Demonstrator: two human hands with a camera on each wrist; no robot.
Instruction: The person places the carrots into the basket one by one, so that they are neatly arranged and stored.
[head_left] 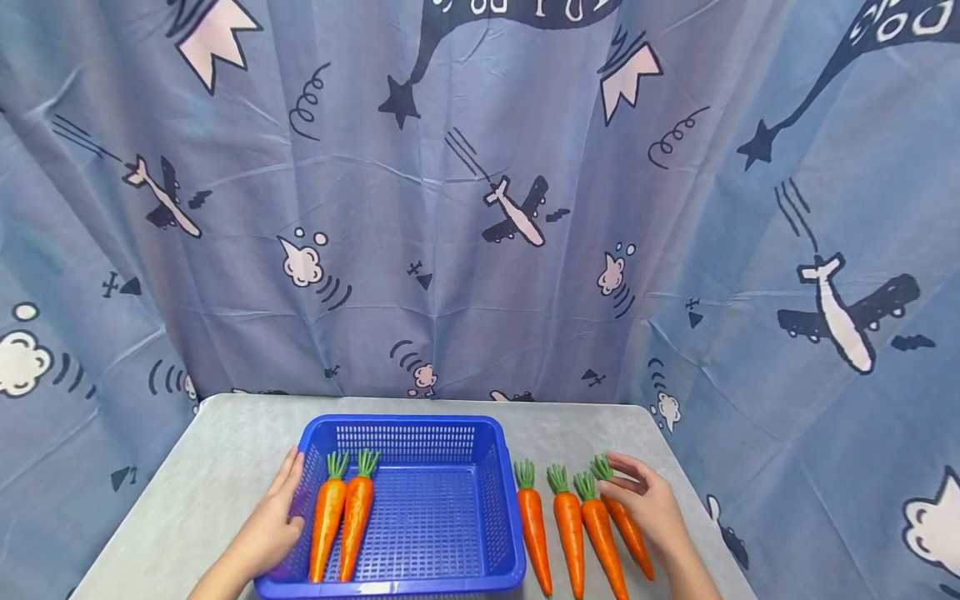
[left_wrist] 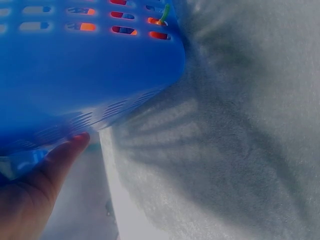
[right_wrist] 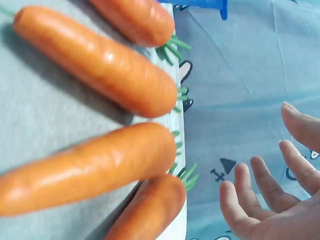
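Four carrots (head_left: 581, 529) lie in a row just right of blue basket (head_left: 420, 500); right hand (head_left: 645, 500) hovers over the rightmost, fingers spread, gripping nothing. Left hand (head_left: 273, 521) rests flat against basket's left wall. Two carrots inside (head_left: 341, 512), left side.

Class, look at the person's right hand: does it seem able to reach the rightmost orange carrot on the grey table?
Probably yes. The right hand, fingers relaxed, hovers right above the rightmost orange carrot, and nothing lies between them.
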